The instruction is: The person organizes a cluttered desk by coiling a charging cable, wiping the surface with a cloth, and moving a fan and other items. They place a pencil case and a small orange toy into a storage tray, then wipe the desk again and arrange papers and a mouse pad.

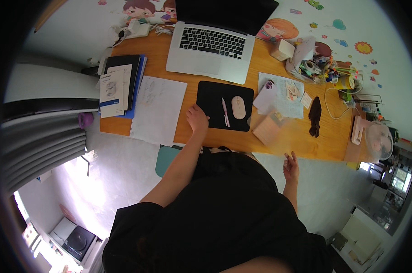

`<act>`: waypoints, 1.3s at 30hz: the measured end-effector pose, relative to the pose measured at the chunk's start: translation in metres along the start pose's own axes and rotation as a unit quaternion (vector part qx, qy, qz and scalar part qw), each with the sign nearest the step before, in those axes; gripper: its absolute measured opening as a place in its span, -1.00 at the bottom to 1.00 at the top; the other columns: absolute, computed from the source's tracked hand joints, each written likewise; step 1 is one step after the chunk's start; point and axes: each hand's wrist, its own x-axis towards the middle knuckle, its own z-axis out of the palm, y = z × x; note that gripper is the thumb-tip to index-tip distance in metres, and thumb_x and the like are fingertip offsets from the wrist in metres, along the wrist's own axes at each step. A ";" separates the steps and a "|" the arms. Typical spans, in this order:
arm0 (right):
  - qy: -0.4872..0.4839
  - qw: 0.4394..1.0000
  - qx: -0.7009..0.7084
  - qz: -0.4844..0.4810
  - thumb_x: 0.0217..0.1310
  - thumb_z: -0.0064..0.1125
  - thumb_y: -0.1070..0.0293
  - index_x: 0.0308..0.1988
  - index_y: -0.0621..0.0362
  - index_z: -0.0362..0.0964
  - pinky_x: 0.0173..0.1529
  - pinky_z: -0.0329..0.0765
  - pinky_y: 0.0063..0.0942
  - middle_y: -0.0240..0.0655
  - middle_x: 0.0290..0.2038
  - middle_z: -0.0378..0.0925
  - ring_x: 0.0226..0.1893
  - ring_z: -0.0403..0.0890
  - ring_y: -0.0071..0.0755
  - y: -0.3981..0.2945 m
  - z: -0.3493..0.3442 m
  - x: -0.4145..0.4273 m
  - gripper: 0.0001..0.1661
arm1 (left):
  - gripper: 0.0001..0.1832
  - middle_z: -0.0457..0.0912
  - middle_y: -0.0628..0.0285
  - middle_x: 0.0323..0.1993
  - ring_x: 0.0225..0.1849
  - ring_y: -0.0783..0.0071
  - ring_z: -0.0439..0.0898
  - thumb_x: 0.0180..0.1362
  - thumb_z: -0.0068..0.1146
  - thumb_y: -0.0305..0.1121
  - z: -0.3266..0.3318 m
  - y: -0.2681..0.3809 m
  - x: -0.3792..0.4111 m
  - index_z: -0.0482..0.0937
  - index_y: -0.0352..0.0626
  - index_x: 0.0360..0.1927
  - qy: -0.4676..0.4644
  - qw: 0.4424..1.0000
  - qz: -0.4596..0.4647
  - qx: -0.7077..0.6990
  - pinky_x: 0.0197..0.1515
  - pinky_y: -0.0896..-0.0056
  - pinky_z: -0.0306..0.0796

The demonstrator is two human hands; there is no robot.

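Note:
My left hand (pixel 197 118) rests at the left edge of a black mouse pad (pixel 212 92), fingers curled loosely, with nothing seen in it. On the pad lie a pink pen (pixel 225 112) and a pale pink computer mouse (pixel 238 107). My right hand (pixel 291 165) is just off the desk's front edge, its fingers partly spread and no object visible between them. Beyond it, a light, boxy object (pixel 268 129) sits near the front edge, beside a translucent blur. An open laptop (pixel 211 47) stands behind the pad. Left of my left hand lie white paper sheets (pixel 159 109).
Books and folders (pixel 112 92) are stacked at the left. A phone (pixel 266 96) lies on a written sheet (pixel 294 107), near a dark cloth-like item (pixel 315 117). A stationery basket (pixel 303 73) stands back right; a small fan (pixel 379 140) is far right. A green seat (pixel 166 160) is below.

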 end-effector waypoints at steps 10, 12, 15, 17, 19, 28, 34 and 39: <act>0.069 0.985 -0.154 0.041 0.17 -0.03 0.58 0.13 0.32 0.23 -0.48 0.48 -0.66 -0.07 -0.22 0.58 -0.56 0.54 -0.48 -0.028 -0.018 -0.022 -0.51 | -0.46 0.49 -0.18 -0.04 -0.02 -0.07 0.49 0.09 0.16 -0.26 -0.011 0.001 0.021 0.35 -0.31 0.10 -0.145 0.967 -0.021 -0.208 -0.01 0.09 0.41; 0.047 0.981 -0.175 0.070 0.17 -0.04 0.58 0.13 0.36 0.21 -0.48 0.46 -0.66 -0.08 -0.22 0.58 -0.55 0.52 -0.49 -0.037 -0.020 -0.021 -0.51 | -0.49 0.51 -0.20 -0.09 -0.05 -0.09 0.50 0.11 0.14 -0.27 0.016 -0.016 0.028 0.36 -0.33 0.09 -0.121 0.962 0.007 -0.244 -0.04 0.08 0.42; 0.037 0.972 -0.185 0.138 0.16 -0.03 0.59 0.13 0.34 0.22 -0.58 0.25 -0.69 -0.08 -0.24 0.57 -0.61 0.36 -0.57 -0.041 -0.002 -0.018 -0.51 | -0.58 0.55 -0.13 -0.12 -0.09 0.03 0.55 0.15 0.09 -0.36 0.026 -0.030 0.038 0.37 -0.38 0.03 -0.183 0.900 -0.043 -0.394 -0.14 0.16 0.48; -0.012 0.967 -0.170 0.190 0.16 -0.03 0.59 0.12 0.36 0.22 -0.59 0.24 -0.68 -0.08 -0.24 0.56 -0.62 0.33 -0.58 -0.030 -0.004 -0.007 -0.51 | -0.64 0.54 -0.05 -0.11 -0.10 0.11 0.55 0.16 0.07 -0.42 0.030 -0.037 0.044 0.38 -0.38 0.00 -0.271 0.760 -0.161 -0.569 -0.19 0.21 0.54; -0.039 0.958 -0.156 0.237 0.17 -0.04 0.59 0.10 0.37 0.23 -0.57 0.26 -0.70 -0.09 -0.23 0.56 -0.61 0.35 -0.58 -0.011 -0.003 -0.003 -0.53 | -0.74 0.51 0.07 -0.11 -0.12 0.23 0.54 0.17 0.01 -0.53 -0.023 -0.010 0.038 0.40 -0.34 -0.06 -0.306 0.679 -0.241 -0.623 -0.19 0.27 0.61; -0.146 0.908 -0.168 0.355 0.16 0.00 0.55 0.09 0.44 0.25 -0.45 0.34 -0.67 -0.13 -0.23 0.55 -0.57 0.38 -0.56 0.090 0.042 0.022 -0.53 | -0.74 0.50 0.05 -0.10 -0.10 0.23 0.54 0.17 -0.04 -0.58 -0.014 -0.017 0.054 0.40 -0.34 -0.05 -0.342 0.674 -0.247 -0.606 -0.17 0.24 0.63; -0.068 0.954 -0.116 0.268 0.18 -0.05 0.53 -0.08 0.43 0.36 -0.47 0.34 -0.63 -0.18 -0.33 0.53 -0.55 0.39 -0.53 0.132 0.129 0.055 -0.70 | -0.74 0.56 0.10 -0.30 -0.36 0.31 0.59 0.16 0.04 -0.51 -0.023 -0.017 0.056 0.39 -0.35 -0.08 -0.347 0.725 -0.182 -0.567 -0.41 0.43 0.57; -0.042 0.984 -0.057 0.162 0.19 -0.04 0.50 -0.13 0.37 0.36 -0.47 0.40 -0.59 -0.21 -0.40 0.51 -0.52 0.46 -0.47 0.135 0.156 0.105 -0.76 | -0.72 0.53 0.20 -0.53 -0.70 0.45 0.46 0.14 0.09 -0.47 -0.024 -0.021 0.061 0.38 -0.30 -0.09 -0.359 0.775 -0.127 -0.504 -0.71 0.57 0.25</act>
